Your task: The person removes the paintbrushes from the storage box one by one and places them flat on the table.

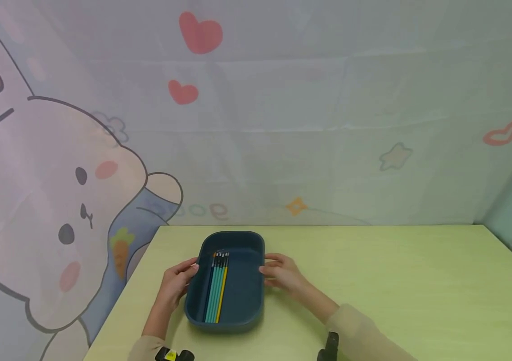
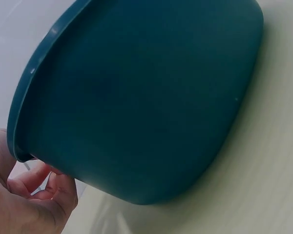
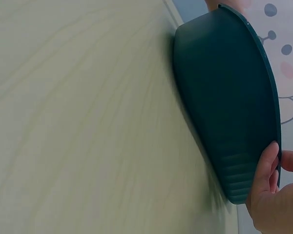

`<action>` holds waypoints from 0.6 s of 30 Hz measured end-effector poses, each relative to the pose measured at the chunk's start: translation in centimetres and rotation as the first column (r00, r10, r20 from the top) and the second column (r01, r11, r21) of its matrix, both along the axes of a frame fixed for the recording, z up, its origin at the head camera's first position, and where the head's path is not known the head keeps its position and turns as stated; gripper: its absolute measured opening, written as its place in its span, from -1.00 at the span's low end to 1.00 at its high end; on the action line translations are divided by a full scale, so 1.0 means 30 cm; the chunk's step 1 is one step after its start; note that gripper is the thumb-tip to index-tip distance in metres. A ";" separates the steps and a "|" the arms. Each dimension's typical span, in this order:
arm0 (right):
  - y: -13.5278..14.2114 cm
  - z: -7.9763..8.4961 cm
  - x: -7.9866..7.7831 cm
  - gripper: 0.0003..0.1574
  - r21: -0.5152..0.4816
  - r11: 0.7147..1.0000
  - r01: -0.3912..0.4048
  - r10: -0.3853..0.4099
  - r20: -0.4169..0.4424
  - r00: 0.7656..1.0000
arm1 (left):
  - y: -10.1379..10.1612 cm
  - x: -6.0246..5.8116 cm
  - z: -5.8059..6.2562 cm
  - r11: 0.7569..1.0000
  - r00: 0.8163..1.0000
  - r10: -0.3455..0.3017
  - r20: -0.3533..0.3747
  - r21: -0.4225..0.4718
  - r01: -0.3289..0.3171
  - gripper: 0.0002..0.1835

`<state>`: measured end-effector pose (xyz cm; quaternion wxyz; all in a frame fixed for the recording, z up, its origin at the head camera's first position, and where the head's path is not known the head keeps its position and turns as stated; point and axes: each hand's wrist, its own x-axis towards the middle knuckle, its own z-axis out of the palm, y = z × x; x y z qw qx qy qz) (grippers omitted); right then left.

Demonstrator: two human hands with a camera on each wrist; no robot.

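A dark teal rectangular tray [image 1: 244, 288] with rounded corners is at the left part of the table in the head view. Inside it, along its left side, lie several slim paintbrushes [image 1: 217, 291] with turquoise, yellow and dark handles, bristles toward the far end. My left hand [image 1: 174, 287] grips the tray's left rim, thumb on top. On the opposite side my right hand [image 1: 281, 273] pinches the right rim. Both wrist views show the tray's outer wall [image 2: 146, 107], with the left hand [image 2: 34, 207] and right hand [image 3: 276, 207] at its edge.
The pale yellow-green table [image 1: 396, 286] stretches to the right of the tray. Behind it hangs a cloth backdrop [image 1: 283, 150] printed with a rabbit, hearts and stars. Dark wrist-camera parts [image 1: 328, 347] show at the bottom edge.
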<state>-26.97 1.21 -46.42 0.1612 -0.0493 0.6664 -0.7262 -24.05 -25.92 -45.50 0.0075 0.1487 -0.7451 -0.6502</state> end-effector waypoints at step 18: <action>0.095 -0.004 0.012 -0.33 0.008 1.000 0.020 -0.020 -0.001 1.000 | 0.093 -0.005 -0.003 0.998 1.000 0.003 0.004 0.058 -0.004 -0.57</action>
